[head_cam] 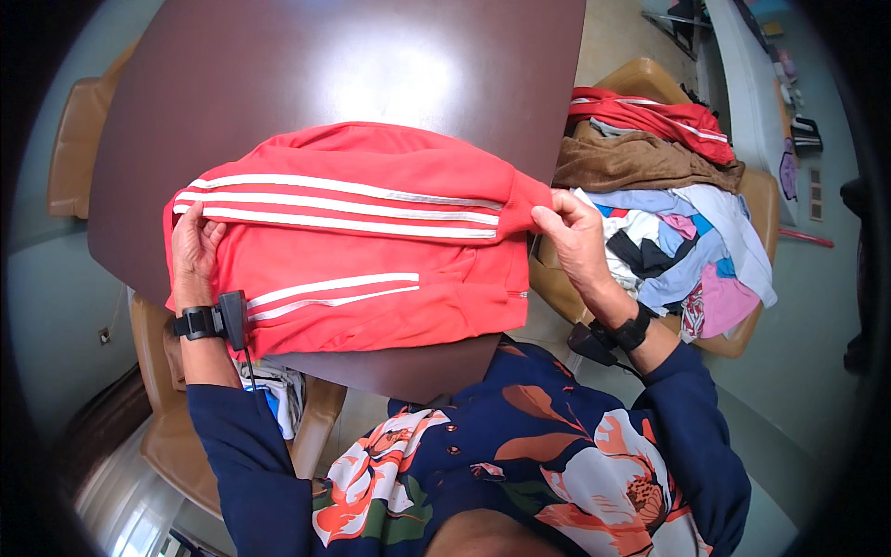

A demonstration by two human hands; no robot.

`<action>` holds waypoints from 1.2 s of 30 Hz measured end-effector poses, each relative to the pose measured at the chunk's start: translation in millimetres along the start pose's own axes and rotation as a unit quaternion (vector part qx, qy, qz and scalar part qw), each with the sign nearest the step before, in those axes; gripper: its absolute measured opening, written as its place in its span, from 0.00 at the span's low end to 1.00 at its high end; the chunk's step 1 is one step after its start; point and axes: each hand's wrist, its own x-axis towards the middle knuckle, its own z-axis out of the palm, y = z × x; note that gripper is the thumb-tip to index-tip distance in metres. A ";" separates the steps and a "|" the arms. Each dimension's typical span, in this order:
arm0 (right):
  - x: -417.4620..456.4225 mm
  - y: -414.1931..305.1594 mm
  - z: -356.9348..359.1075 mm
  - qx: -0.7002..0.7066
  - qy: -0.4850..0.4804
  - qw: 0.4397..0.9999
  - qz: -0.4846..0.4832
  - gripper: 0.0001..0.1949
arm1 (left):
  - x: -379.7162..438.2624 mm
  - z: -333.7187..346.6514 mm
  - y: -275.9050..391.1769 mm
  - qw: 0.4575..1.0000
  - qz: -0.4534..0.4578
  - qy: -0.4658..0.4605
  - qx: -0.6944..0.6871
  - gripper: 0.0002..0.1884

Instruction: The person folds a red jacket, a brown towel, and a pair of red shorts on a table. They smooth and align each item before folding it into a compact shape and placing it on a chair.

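A red jacket (362, 257) with white stripes lies spread sideways on a dark brown table. One of its sleeves (348, 209) runs left to right across the body of the jacket, three white stripes along it. At the right end, my right hand (574, 233) pinches the ribbed cuff (522, 202) between thumb and fingers. My left hand (195, 244) is at the shoulder end, thumb on top of the striped cloth and fingers curled; the cloth's edge there is partly hidden by the hand.
The table (209, 90) has a glossy top. To the right, a tan chair (755, 209) bears a heap of clothes (668, 230), with brown trousers (640, 160) and a red striped garment (668, 122) behind. Folded cloth (278, 397) rests on another tan chair (174, 432) at lower left.
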 end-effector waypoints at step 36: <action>69.1 1.8 47.6 -0.542 -0.267 0.701 -0.380 0.27 | -88.7 94.7 -34.3 0.694 0.316 -0.043 0.645 0.35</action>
